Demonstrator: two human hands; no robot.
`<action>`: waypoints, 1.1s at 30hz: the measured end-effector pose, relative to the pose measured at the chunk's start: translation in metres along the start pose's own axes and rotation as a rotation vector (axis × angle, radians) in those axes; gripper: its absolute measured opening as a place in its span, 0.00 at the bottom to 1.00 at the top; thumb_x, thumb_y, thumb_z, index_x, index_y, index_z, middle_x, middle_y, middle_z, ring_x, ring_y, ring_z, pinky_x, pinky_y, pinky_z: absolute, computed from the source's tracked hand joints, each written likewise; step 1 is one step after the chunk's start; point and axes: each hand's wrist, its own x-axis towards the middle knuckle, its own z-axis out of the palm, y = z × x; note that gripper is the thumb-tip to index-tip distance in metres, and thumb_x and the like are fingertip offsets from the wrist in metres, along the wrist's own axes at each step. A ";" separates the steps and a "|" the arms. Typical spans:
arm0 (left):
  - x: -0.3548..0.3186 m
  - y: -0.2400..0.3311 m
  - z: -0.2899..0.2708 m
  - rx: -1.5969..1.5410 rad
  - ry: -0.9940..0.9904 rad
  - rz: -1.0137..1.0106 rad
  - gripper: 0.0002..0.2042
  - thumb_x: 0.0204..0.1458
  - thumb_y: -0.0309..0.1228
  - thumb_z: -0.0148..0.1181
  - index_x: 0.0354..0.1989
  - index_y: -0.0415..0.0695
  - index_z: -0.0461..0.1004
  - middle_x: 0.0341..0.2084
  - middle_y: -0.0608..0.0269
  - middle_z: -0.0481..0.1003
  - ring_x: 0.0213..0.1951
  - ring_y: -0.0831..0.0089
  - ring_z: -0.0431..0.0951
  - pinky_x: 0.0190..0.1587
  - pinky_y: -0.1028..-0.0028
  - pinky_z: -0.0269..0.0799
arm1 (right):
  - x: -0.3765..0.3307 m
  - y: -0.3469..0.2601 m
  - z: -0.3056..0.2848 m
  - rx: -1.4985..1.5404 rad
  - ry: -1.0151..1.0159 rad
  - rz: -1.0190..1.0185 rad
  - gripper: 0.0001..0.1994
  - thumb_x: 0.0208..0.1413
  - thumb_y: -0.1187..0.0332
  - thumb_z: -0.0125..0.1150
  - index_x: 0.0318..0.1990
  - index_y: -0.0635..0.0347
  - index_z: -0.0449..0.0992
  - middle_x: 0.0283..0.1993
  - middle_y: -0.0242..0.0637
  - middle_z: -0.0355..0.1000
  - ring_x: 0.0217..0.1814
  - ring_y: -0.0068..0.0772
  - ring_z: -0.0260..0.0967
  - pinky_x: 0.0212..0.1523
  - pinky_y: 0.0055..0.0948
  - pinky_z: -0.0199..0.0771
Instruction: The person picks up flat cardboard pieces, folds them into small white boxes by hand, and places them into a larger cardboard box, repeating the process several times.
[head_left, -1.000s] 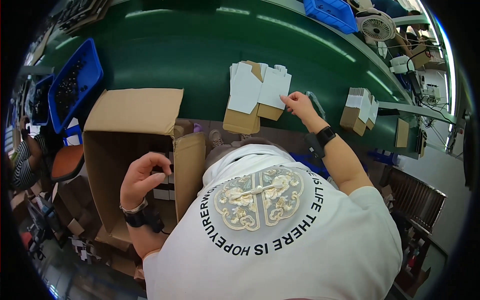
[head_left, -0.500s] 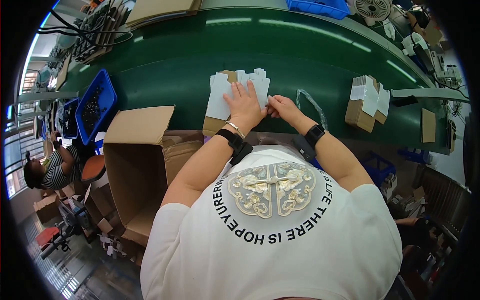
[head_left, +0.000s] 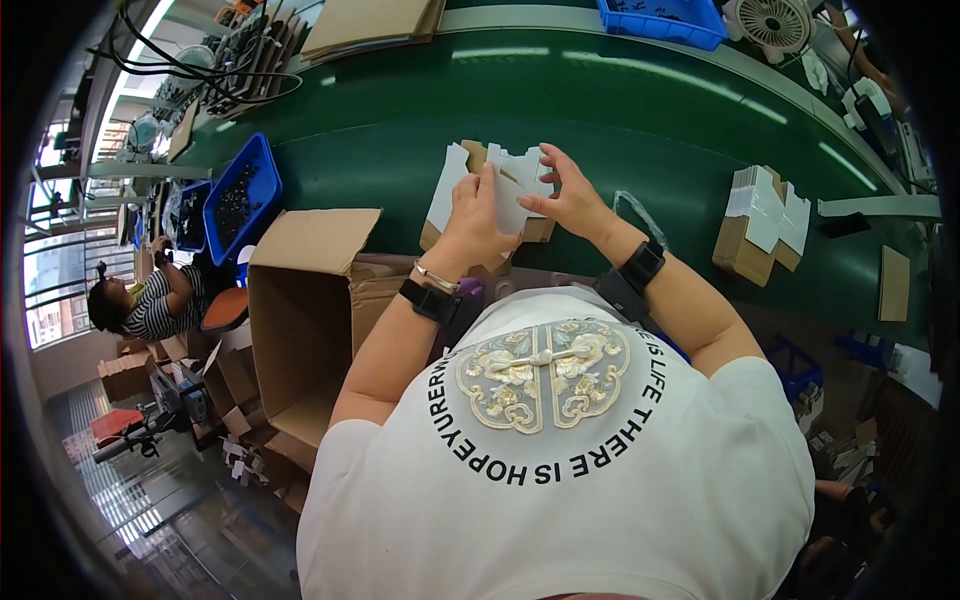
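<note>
Carton [head_left: 510,210] between hands [head_left: 474,228], parts [head_left: 237,205] in bin [head_left: 267,188]

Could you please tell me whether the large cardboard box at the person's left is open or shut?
Open: the large cardboard box has its far flap folded outward, and its inner walls show.

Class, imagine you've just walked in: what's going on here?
A person leans over a green table, with both hands at a white piece of cardboard on a small pile. The left hand is on its left side and the right hand on its right; how firmly either grips is unclear. Another stack of flat cardboard lies farther right. To the left are an open cardboard box and a blue tray of small dark parts.
</note>
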 end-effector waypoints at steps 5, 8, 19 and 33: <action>-0.013 0.016 -0.020 0.025 0.097 0.033 0.50 0.30 0.35 0.69 0.62 0.27 0.46 0.52 0.36 0.55 0.56 0.43 0.55 0.60 0.58 0.54 | -0.009 -0.003 -0.001 -0.410 0.335 -0.328 0.51 0.38 0.46 0.71 0.65 0.62 0.50 0.61 0.48 0.56 0.62 0.45 0.55 0.59 0.38 0.60; -0.009 0.015 -0.023 0.048 0.128 0.025 0.50 0.30 0.35 0.69 0.61 0.27 0.46 0.52 0.37 0.55 0.56 0.43 0.54 0.60 0.58 0.54 | -0.010 -0.016 0.004 -0.336 0.194 -0.514 0.52 0.35 0.43 0.71 0.65 0.63 0.50 0.63 0.49 0.54 0.65 0.48 0.51 0.62 0.41 0.55; -0.013 0.046 -0.042 0.051 0.109 0.129 0.50 0.30 0.35 0.69 0.62 0.28 0.46 0.53 0.38 0.56 0.58 0.43 0.53 0.60 0.57 0.54 | -0.021 -0.039 0.016 0.116 -0.210 -0.160 0.51 0.37 0.50 0.74 0.66 0.60 0.50 0.62 0.45 0.56 0.62 0.40 0.54 0.60 0.38 0.56; -0.022 0.057 -0.063 -0.026 0.202 0.114 0.57 0.25 0.38 0.76 0.63 0.31 0.44 0.52 0.45 0.57 0.55 0.49 0.57 0.57 0.61 0.60 | -0.020 -0.069 0.006 -0.444 0.116 -0.731 0.49 0.32 0.47 0.75 0.60 0.58 0.55 0.58 0.45 0.61 0.57 0.40 0.61 0.56 0.38 0.64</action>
